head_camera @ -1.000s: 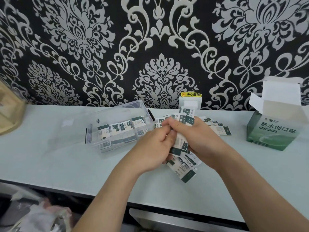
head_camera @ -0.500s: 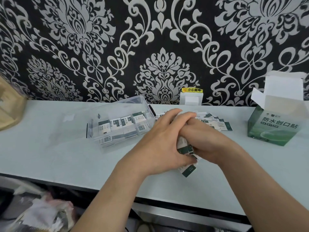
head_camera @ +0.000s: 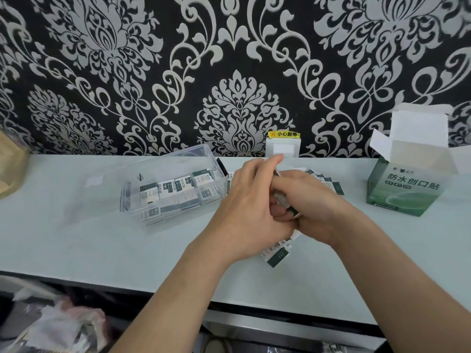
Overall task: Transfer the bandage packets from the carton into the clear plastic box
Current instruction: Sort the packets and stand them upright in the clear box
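Observation:
My left hand (head_camera: 244, 210) and my right hand (head_camera: 313, 207) are pressed together over a stack of white-and-green bandage packets (head_camera: 276, 256); only the stack's lower end shows below the hands. The clear plastic box (head_camera: 142, 174) lies to the left of my hands with several packets inside it. More loose packets (head_camera: 334, 186) lie on the table behind my right hand. The green carton (head_camera: 405, 192) stands at the right with its white flaps open.
The pale table (head_camera: 76, 238) runs along a black-and-silver patterned wall. A white wall socket with a yellow warning label (head_camera: 283, 146) sits behind my hands. A tan object (head_camera: 10, 169) is at the far left edge. Plastic bags (head_camera: 58, 327) lie below the table's front edge.
My hands have closed over the packets, which were fanned out and visible a second ago. The stack is now mostly hidden between both hands.

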Motion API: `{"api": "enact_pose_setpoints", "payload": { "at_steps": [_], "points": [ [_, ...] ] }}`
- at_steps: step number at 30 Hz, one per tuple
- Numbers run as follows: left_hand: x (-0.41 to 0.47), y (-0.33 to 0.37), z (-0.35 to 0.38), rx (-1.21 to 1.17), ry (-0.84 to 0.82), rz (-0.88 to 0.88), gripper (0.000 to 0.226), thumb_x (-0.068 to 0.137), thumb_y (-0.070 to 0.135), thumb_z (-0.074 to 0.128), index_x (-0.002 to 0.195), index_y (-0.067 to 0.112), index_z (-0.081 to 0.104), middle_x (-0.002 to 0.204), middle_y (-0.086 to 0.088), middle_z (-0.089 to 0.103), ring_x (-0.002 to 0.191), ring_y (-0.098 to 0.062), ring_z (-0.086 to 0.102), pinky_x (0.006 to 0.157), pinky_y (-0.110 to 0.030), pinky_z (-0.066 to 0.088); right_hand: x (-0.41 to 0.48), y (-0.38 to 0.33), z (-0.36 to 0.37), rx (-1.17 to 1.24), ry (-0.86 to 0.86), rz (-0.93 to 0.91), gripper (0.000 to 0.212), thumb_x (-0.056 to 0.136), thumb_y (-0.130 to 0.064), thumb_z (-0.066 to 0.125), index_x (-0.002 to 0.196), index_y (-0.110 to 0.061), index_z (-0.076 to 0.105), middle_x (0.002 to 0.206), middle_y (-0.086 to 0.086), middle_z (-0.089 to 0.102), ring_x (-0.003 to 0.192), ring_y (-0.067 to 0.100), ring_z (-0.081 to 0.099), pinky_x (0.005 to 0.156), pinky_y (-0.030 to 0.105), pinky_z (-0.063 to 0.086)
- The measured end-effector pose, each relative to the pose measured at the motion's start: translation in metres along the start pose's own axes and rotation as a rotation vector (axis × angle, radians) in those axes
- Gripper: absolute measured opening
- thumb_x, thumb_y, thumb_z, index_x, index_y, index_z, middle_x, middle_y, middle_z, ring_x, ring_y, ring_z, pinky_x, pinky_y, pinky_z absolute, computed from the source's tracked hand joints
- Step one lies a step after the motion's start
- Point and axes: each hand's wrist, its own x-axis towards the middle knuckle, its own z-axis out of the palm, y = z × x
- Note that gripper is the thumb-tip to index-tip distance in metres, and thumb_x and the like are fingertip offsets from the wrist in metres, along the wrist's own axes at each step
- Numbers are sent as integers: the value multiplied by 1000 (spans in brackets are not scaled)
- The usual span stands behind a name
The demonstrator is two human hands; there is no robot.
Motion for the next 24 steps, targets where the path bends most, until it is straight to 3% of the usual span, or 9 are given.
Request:
{"api": "enact_pose_setpoints", "payload": {
  "at_steps": [3,5,7,10,12,14,17,20,24],
  "points": [
    [4,1,0,-29,-42,-77,108,74,39,78,151,35,2,150,16,18,137,-3,17,105,-21,25,5,1,-16,-114,137,-56,19,95,-12,49,78,-15,57,54,-4,43,43,9,31,41,22,22],
    [4,-2,1,196,-122,-83,94,82,42,70,152,30,9,155,13,14,138,-4,12,110,-30,27,10,7,-32,-464,334,-113,24,96,-21,51,74,-17,56,56,-5,45,48,13,37,46,25,27],
    [5,-6,6,402,-205,-93,77,89,40,61,151,25,18,157,5,16,141,-13,12,111,-38,28,13,14,-46,-726,425,-127,23,94,-22,53,73,-16,57,59,-2,50,54,17,44,49,26,30],
    [8,-11,14,446,-256,-163,60,93,38,54,146,20,31,151,-1,30,138,-21,24,110,-39,30,16,21,-54,-834,346,-63,9,88,-18,59,90,-11,64,71,1,57,59,16,49,50,25,35],
    [11,-11,16,507,-218,-133,37,93,37,53,125,19,52,129,1,50,124,-23,40,98,-40,42,17,23,-52,-898,285,-45,12,85,-18,62,95,-13,65,83,2,62,67,16,53,52,25,40],
    [14,-8,18,532,-178,-115,23,90,33,54,108,20,61,112,4,59,109,-21,47,85,-39,48,17,23,-49,-917,265,-48,15,84,-18,63,98,-13,66,91,4,64,74,19,56,55,25,43],
    [14,-7,18,512,-148,-113,20,86,22,52,100,20,66,104,4,64,103,-21,49,80,-39,50,16,22,-48,-867,282,-45,10,86,-19,62,93,-13,67,80,3,62,60,14,50,47,23,37],
    [13,-10,16,473,-138,-116,25,86,18,56,108,25,64,111,6,63,107,-20,50,83,-35,48,14,20,-48,-872,303,-15,16,83,-25,68,90,-12,63,79,1,60,59,12,48,48,24,36],
    [10,-16,10,443,-145,-167,40,88,18,62,126,27,54,121,4,57,113,-20,50,90,-33,42,15,21,-45,-1019,277,80,33,75,-36,77,91,-18,55,92,-1,59,83,18,56,67,28,44]
  ]
}}
